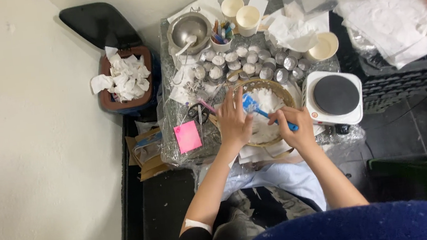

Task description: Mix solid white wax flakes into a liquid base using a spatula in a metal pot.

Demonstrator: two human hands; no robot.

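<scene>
My right hand (294, 127) gripped a blue spatula (260, 111), its blade in white wax flakes (268, 110) inside a woven basket (273, 84). My left hand (233, 120) rested on the basket's near rim, fingers spread open. Small metal candle cups (250, 63) crowded behind; a hot plate (335, 96) sat right.

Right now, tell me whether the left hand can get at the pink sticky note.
Probably yes. The left hand rests on the basket rim, and the pink sticky note lies just beside it with nothing on top of it.
</scene>
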